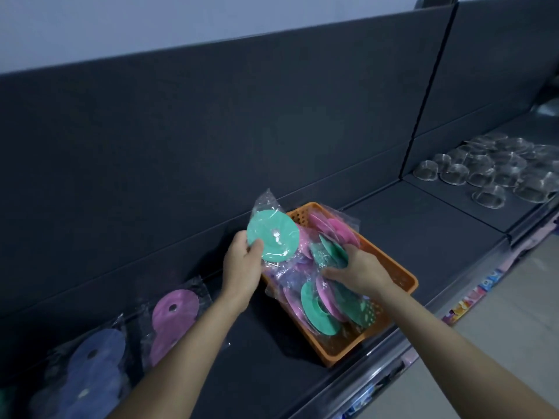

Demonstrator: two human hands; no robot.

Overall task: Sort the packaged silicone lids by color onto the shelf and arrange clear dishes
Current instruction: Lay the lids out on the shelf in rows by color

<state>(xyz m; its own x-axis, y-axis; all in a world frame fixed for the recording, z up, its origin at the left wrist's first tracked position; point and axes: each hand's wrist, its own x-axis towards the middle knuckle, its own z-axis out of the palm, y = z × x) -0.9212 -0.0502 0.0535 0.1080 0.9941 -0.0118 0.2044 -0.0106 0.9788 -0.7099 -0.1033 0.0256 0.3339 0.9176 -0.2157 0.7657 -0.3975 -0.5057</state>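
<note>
Your left hand (pixel 242 264) pinches a green packaged lid (pixel 273 240) by its rim, just above the orange basket (pixel 408 285) on the shelf (pixel 423 231).
Your right hand (pixel 360 270) lies on other green lids (pixel 329 252) inside the basket; I cannot tell if it grips one. The lid is probably light and bendy, its bag slippery, so take the rim through the film, not the loose corner. The pink pile (pixel 175 309) lies to the left.
</note>
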